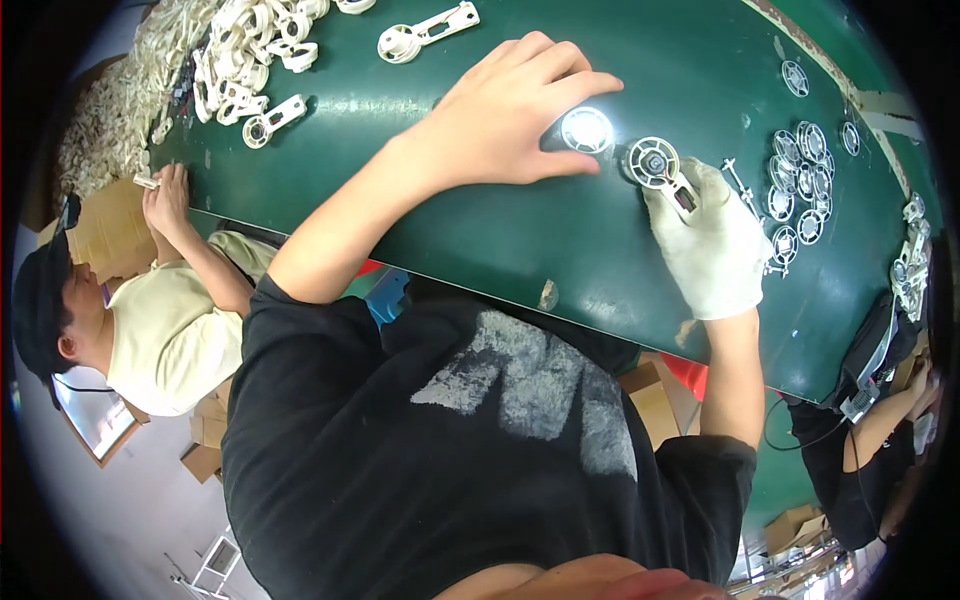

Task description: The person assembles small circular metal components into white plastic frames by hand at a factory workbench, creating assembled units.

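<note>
Gripping a white, dark-centred plastic wheel-and-handle (pixel 653 163), my gloved right hand (pixel 708 245) curls; bare left hand (pixel 505 120) spreads empty; green tabletop (pixel 480 235) reaches its edge.

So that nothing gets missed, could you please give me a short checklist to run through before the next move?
1. White part held: ok, gripped by the gloved right hand.
2. Left hand at the bright disc: ok, open around it.
3. Left hand touching the disc: cannot tell.
4. Both hands gloved: not ok, left is bare.
5. Grey rings in sight: ok, grouped right of the right hand.
</note>
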Motion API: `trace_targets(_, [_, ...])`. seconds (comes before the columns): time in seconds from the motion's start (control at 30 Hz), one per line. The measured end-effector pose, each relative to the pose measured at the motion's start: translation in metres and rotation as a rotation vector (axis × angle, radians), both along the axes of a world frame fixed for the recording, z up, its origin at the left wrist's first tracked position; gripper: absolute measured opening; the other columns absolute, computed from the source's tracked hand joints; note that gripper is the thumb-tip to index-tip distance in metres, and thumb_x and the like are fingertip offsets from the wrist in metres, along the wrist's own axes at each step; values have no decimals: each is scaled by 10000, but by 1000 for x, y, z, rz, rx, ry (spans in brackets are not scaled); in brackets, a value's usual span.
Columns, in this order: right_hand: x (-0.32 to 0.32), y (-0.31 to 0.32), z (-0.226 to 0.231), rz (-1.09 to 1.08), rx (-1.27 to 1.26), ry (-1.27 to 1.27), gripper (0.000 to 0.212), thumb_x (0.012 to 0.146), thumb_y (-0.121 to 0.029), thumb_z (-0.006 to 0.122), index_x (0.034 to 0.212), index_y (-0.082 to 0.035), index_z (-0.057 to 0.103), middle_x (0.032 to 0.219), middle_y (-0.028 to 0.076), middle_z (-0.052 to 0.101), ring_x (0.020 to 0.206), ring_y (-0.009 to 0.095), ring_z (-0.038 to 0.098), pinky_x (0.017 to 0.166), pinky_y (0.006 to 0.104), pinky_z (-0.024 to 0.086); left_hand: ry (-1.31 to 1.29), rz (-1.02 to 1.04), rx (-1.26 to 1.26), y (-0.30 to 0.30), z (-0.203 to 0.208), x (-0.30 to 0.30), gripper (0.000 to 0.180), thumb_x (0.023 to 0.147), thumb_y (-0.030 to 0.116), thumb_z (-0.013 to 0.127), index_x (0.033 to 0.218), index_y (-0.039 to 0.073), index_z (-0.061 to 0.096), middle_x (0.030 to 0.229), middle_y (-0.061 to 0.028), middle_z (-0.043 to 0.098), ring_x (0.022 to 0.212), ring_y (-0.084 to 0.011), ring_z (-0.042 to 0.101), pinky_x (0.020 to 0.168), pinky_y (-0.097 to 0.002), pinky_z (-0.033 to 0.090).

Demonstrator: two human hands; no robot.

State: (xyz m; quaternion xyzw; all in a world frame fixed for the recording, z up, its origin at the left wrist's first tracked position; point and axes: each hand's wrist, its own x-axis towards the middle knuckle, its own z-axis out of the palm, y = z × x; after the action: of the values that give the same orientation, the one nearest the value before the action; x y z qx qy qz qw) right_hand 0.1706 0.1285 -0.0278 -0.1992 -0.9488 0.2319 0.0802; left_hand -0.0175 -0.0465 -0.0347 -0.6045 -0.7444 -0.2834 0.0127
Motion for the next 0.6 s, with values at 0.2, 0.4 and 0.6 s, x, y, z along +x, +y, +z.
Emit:
trace_targets(0.2, [-3,-4,12,-38,-72,-128,343,879,-305,775,1126,-71,727,893,143,757,818,281,755,739,346,582,-89,-61,153,-1,-6,10,549,703,303,911,1174,97,719,1024,-45,637,936,-252,608,806,-357,516])
trace_targets(0.4, [5,-6,5,79,-52,-56,426,856,-225,812,1206,-15,688,986,149,764,870,248,764,782,325,583,-77,-38,198,20,-6,35,546,666,353,922,1122,113,740,1003,-18,644,888,-224,622,745,-328,532])
trace_targets(0.6, [4,-5,-1,105,-62,80,421,817,-220,833,1189,-72,701,925,123,765,777,288,753,678,345,585,-185,-24,214,18,-13,37,539,694,374,925,1120,102,737,1034,-46,749,917,-231,731,764,-319,596])
